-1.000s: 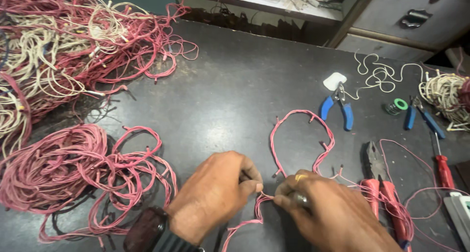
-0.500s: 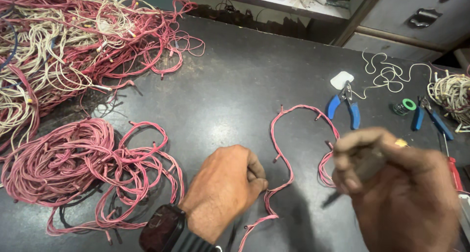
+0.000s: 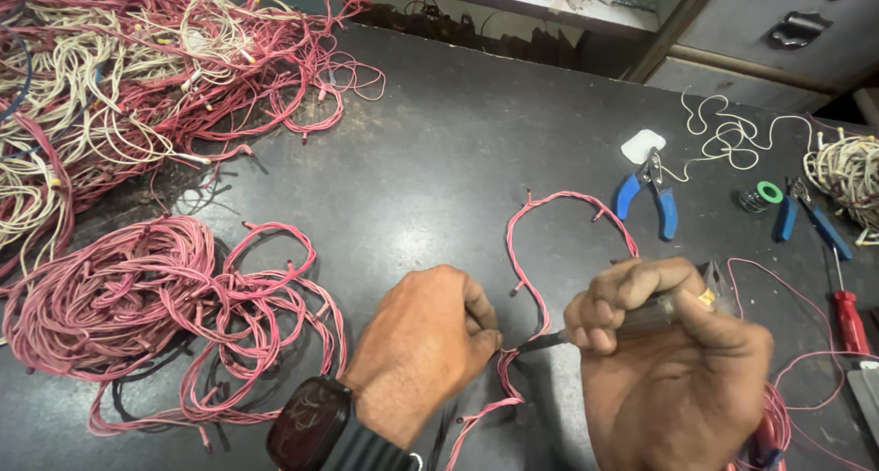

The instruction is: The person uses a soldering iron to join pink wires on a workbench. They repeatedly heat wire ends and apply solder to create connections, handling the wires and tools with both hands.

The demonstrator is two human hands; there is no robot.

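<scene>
A pink wire (image 3: 526,279) is pinched by the left hand (image 3: 423,343) against the desk (image 3: 439,151), held steady so that the tip of the soldering iron (image 3: 586,329), gripped pen-like in the right hand (image 3: 673,370), meets it just beside the fingertips.

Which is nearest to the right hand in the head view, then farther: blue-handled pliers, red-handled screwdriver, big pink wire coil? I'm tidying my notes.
From the right hand:
1. Red-handled screwdriver, just to its right.
2. Blue-handled pliers, beyond it, up the table.
3. Big pink wire coil, far left, past the left hand.
</scene>
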